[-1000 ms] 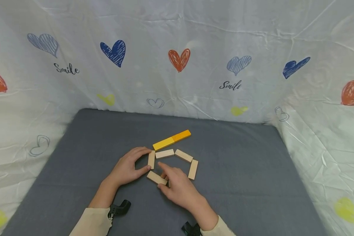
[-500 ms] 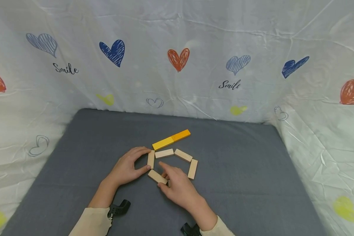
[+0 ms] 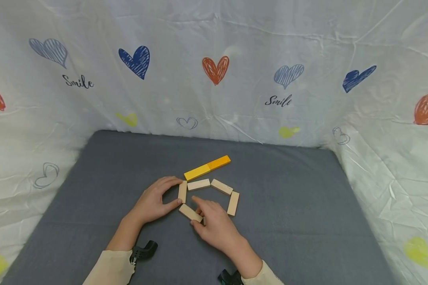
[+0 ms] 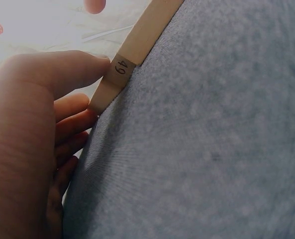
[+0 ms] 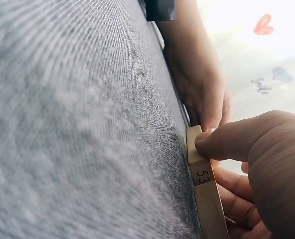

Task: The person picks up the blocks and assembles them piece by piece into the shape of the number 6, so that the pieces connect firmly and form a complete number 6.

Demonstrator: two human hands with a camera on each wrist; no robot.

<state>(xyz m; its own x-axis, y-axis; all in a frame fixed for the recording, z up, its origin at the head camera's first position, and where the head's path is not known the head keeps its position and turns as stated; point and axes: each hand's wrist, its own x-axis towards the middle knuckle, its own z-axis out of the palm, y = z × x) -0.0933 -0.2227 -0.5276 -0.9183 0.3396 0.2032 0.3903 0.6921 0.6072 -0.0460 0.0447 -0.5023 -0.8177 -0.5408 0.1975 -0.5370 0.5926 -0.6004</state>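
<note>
Several plain wooden blocks lie flat in a curved ring on the grey cloth. My left hand [image 3: 153,202] holds the left block [image 3: 182,192], index finger at its far end and thumb at its near end. My right hand [image 3: 217,226] pinches the lower-left block [image 3: 190,213] by its right end between thumb and fingers. These two blocks stand nearly corner to corner. The left wrist view shows a block end marked 49 [image 4: 121,67] beside my thumb. An end marked 53 [image 5: 203,174] shows by my right thumb in the right wrist view.
Plain blocks at the top left [image 3: 198,184], top right [image 3: 221,187] and right [image 3: 233,203] continue the ring. Behind them, a yellow block [image 3: 197,172] and an orange block [image 3: 219,162] lie end to end. A white cloth with printed hearts [image 3: 215,70] hangs behind the table.
The lower-left block has shifted slightly up and right, its left end now closer to the left block. My left hand has stayed in place; the right hand has barely moved.
</note>
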